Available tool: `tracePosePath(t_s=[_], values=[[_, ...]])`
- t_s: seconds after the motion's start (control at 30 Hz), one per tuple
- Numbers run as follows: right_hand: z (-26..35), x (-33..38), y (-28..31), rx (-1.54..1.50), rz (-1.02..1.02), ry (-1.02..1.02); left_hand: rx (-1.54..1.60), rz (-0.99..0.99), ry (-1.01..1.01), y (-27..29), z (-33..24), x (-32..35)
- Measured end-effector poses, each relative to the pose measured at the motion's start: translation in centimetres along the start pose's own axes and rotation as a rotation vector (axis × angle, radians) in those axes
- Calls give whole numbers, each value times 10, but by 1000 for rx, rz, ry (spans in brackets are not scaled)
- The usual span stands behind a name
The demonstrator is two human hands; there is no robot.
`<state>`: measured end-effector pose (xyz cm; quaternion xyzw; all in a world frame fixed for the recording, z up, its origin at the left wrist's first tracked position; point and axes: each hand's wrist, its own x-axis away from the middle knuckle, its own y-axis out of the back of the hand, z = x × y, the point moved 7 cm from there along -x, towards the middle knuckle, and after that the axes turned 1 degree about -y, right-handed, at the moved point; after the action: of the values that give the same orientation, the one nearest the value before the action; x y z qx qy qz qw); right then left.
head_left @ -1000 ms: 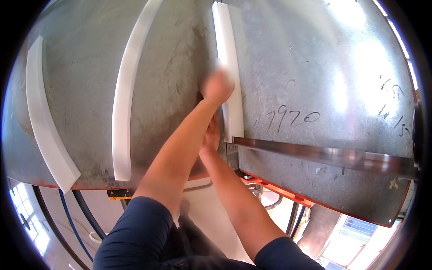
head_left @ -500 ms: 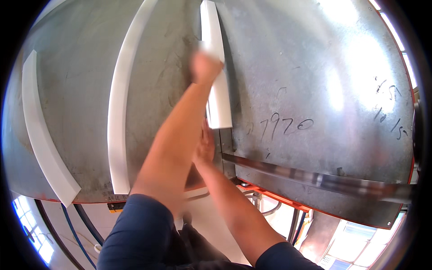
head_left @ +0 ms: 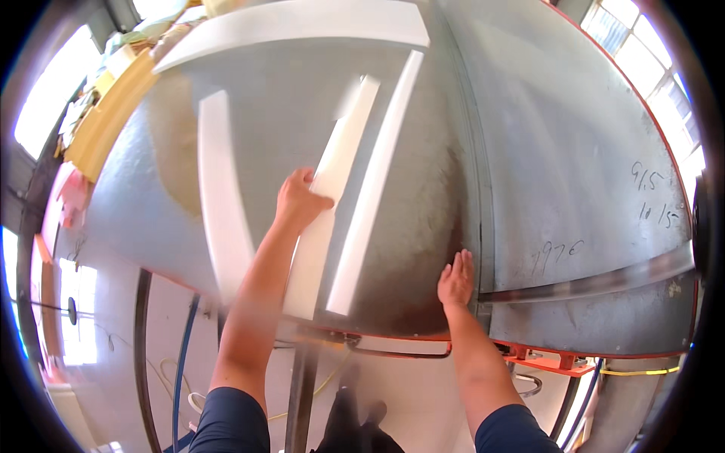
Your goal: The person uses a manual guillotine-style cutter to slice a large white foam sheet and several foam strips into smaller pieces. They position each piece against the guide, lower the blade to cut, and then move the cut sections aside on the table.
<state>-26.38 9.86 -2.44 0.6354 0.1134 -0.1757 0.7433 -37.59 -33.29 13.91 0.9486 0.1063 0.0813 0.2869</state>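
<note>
My left hand (head_left: 300,202) is closed around the middle of a long cream-white strip (head_left: 345,161), thumb on its right edge and fingers at its left. The strip looks like foam and lies lengthwise along the grey metal table (head_left: 411,264), its near end close to the table's front edge. Just right of it lies a narrower white strip (head_left: 375,185), a small gap apart. My right hand (head_left: 456,279) rests on the table with fingers stretched out and nothing in it, beside the seam between the metal sheets.
Left of my hand lies another white strip (head_left: 220,174); a wide one (head_left: 302,23) lies crosswise at the far side. A band-like metal blade (head_left: 589,285) spans the right side from the seam. Yellow foam-like blocks (head_left: 113,121) stand beyond the table's left edge.
My view has turned leftward. My left hand has moved left, away from the seam, and now grips a strip among the others. My right hand, formerly beneath the left arm, now lies apart from it.
</note>
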Motion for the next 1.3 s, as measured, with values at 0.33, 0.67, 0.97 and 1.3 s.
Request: tracePosePath(t_s=[0.33,0.67,0.97,1.3], values=[[137,173,72,-456,182,398,424,140,376,-35,208,23],[105,238,73,-50,368,300,-196,-212,105,10,171,46],[82,215,19,260,1028,25,-8,-843,-315,255,72,187],[65,223,3,333,941,37,-686,-990,289,440,312,591]])
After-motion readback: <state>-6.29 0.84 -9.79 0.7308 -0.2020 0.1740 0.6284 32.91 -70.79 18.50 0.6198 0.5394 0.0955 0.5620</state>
